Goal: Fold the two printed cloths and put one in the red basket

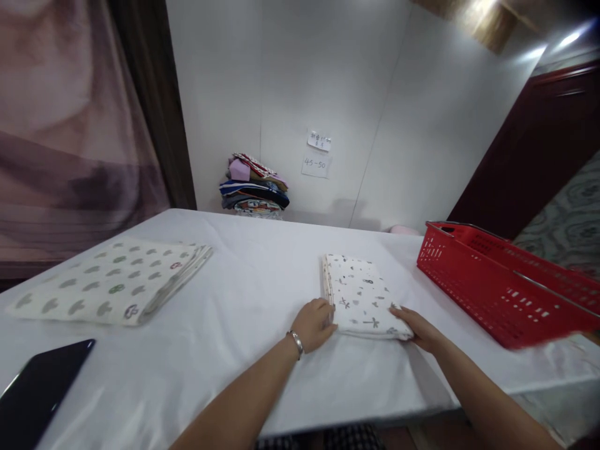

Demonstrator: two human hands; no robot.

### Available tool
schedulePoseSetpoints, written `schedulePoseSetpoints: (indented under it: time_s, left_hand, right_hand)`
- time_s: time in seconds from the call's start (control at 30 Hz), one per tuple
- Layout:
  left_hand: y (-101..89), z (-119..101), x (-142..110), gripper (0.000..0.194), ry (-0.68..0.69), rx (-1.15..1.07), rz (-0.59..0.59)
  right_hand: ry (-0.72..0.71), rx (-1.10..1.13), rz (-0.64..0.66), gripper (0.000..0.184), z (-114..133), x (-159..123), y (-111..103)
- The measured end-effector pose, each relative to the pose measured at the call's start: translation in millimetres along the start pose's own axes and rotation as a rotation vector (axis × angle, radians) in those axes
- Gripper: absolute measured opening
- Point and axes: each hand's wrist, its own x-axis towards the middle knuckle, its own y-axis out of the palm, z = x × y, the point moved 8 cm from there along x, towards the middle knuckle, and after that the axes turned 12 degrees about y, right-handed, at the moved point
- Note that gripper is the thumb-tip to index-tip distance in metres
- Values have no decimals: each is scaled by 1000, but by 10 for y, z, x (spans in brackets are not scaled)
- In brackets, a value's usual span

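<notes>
A folded white cloth (360, 292) with small grey and dark prints lies flat on the white-covered table, its layers showing along the left edge. At its near left corner, my left hand (314, 326) has its fingers bent around the edge; a silver bracelet is on that wrist. My right hand (419, 329) grips the near right corner, thumb on top and the other fingers largely hidden below. Farther left rests a larger folded cream cloth (112, 278) with grey mushroom-like prints and a few coloured ones, apart from both hands.
A red perforated plastic basket (497, 281) stands on the table's right side. A dark flat device (44, 387) lies at the near left. Behind the far table edge is a stack of folded clothes (255, 186) against the wall, near two paper labels (315, 164). A curtain (70, 125) hangs left.
</notes>
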Motion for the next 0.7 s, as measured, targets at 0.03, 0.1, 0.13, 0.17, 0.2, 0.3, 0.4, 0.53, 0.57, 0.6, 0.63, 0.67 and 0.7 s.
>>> schedulePoseSetpoints:
  time_s: [0.03, 0.1, 0.13, 0.17, 0.2, 0.3, 0.4, 0.53, 0.57, 0.6, 0.63, 0.67, 0.7]
  left_hand:
    - [-6, -68, 5, 36, 34, 39, -5]
    - [31, -232, 24, 48, 107, 104, 18]
    - [68, -315, 39, 53, 132, 134, 39]
    - [113, -393, 59, 57, 144, 165, 59]
    - [163, -468, 86, 61, 147, 194, 76]
    - [345, -694, 199, 69, 145, 254, 108]
    - [491, -884, 319, 72, 129, 262, 77]
    - [500, -937, 385, 71, 38, 227, -1]
    - [483, -924, 383, 68, 19, 205, 3]
    - [458, -911, 379, 63, 10, 179, 15]
    - [425, -901, 373, 57, 9, 152, 30]
    - [380, -897, 366, 51, 13, 128, 40]
    - [321, -896, 360, 47, 18, 109, 40]
  right_hand:
    - [23, 46, 44, 37, -21, -24, 47]
    - [35, 124, 94, 36, -26, -78, 113]
    - [27, 153, 107, 37, -16, -109, 139]
    - [17, 175, 118, 39, -1, -144, 166]
    - [5, 190, 126, 41, 17, -183, 195]
    - [-43, 214, 141, 45, 83, -335, 299]
    - [-86, 224, 116, 47, 127, -522, 411]
    - [-112, 223, 87, 62, 86, -750, 565]
    - [-114, 228, 84, 68, 55, -790, 589]
    - [-116, 236, 85, 73, 17, -819, 604]
    - [-116, 241, 92, 77, -28, -835, 609]
    - [-116, 241, 101, 79, -77, -836, 601]
    - [-122, 237, 101, 79, -125, -821, 572]
